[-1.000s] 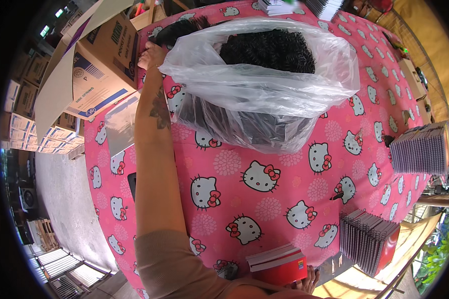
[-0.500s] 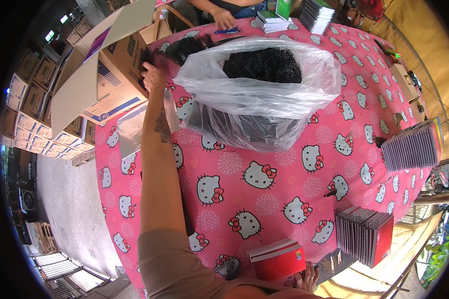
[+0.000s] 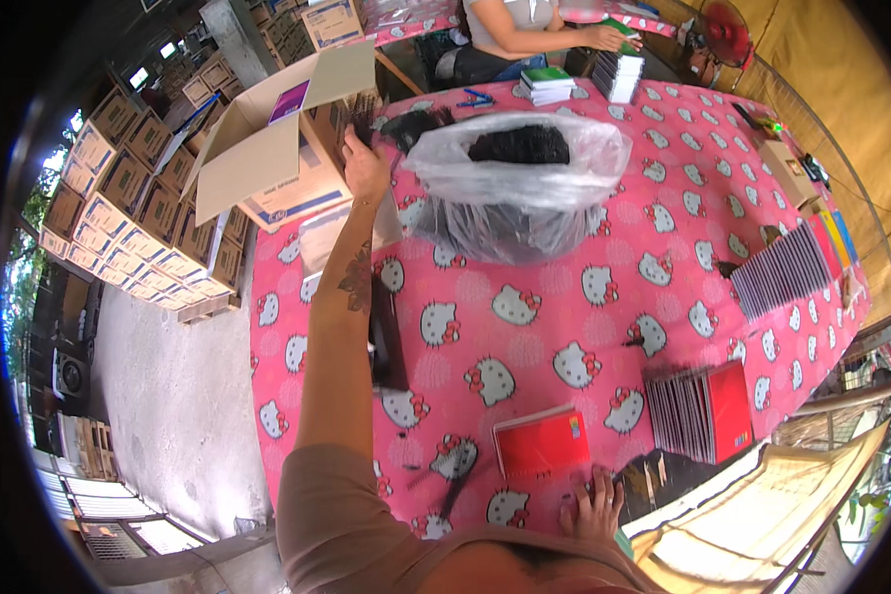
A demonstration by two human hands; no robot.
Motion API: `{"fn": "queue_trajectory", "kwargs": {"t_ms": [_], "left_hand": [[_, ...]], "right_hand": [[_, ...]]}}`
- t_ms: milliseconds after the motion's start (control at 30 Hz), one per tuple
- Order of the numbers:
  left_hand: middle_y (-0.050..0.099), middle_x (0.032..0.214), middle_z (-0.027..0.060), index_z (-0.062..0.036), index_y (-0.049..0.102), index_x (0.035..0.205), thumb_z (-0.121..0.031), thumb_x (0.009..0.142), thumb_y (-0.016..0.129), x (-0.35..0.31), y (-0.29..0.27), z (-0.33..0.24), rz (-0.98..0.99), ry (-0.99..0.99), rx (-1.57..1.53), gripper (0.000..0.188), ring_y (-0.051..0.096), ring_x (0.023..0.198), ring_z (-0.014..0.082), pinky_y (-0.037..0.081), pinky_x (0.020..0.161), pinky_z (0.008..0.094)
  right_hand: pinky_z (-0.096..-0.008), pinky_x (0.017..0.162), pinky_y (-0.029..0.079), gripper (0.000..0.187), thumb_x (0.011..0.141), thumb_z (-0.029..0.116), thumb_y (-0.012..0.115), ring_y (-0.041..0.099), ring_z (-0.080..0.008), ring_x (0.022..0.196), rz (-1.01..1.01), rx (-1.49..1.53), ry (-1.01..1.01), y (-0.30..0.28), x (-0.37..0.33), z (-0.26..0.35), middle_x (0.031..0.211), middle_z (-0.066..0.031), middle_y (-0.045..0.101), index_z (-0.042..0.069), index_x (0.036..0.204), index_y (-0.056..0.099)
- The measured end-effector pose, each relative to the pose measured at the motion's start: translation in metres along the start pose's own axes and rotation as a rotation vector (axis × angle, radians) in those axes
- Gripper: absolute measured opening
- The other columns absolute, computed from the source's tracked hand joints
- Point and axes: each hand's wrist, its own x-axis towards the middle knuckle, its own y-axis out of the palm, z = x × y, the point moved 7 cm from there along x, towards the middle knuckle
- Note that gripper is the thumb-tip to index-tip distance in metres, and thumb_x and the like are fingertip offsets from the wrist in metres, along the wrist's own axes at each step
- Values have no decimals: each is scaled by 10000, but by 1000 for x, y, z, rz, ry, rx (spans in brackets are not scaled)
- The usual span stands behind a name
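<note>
Beside the open cardboard box, my left hand (image 3: 365, 170) is closed around a bunch of black spiral binding coils (image 3: 362, 116); the fingertips are partly hidden. To its right, an open clear plastic bag (image 3: 520, 213) holds a mass of black coils (image 3: 525, 145). More loose black coils (image 3: 411, 129) lie between box and bag. Near the front edge my right hand (image 3: 595, 507) rests on the cloth, fingers apart, just below a red notebook (image 3: 543, 444) lying flat. A stack of spiral-bound red notebooks (image 3: 698, 414) stands to its right.
The cardboard box (image 3: 312, 163) stands at the table's left with flaps spread. Across the pink tablecloth (image 3: 525, 346), a co-worker (image 3: 515, 35) handles a green notebook beside a pile of green notebooks (image 3: 546, 85). Another notebook stack (image 3: 782, 272) stands at the right. Stacked cartons (image 3: 148, 218) fill the left background.
The view has shifted, revealing more of the co-worker, who now reaches to the green notebooks. My right hand has spread its fingers below the red notebook. My left hand stays by the box.
</note>
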Motion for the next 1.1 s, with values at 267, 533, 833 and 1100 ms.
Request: {"fn": "queue_trajectory", "kwargs": {"t_ms": [267,533,833,1100], "left_hand": [[590,1069,181,56,416,1332,-134,886,633,-121,-129,-70,72,-297,-882,531,622,905,279,517,782,396],[591,760,49,-37,513,1037,-104,926,623,-386,-280,-189,280,-858,-1289,170,597,661,146,483,593,281],[562,1216,168,30,253,1398,-37,919,643,-605,-301,-257,433,-562,-743,622,565,1137,226,461,949,348],[552,1225,232,65,270,1460,-37,863,662,-597,-414,-261,44,-458,-109,722,560,1133,354,443,957,433]], "right_hand": [[-608,1115,235,573,833,310,673,343,-390,1400,-45,75,-61,-16,-4,6,1497,-189,379,147,1359,516],[-477,1033,382,517,869,198,690,508,-359,1246,107,743,-480,-24,3,27,1347,-190,523,74,1342,520],[-374,937,474,522,858,288,741,616,-227,1051,782,1055,-547,-3,28,102,1118,-109,646,35,1274,552],[-443,865,493,518,760,170,758,656,-345,977,231,429,-1022,-41,20,131,1041,-152,670,120,1253,605]]}}
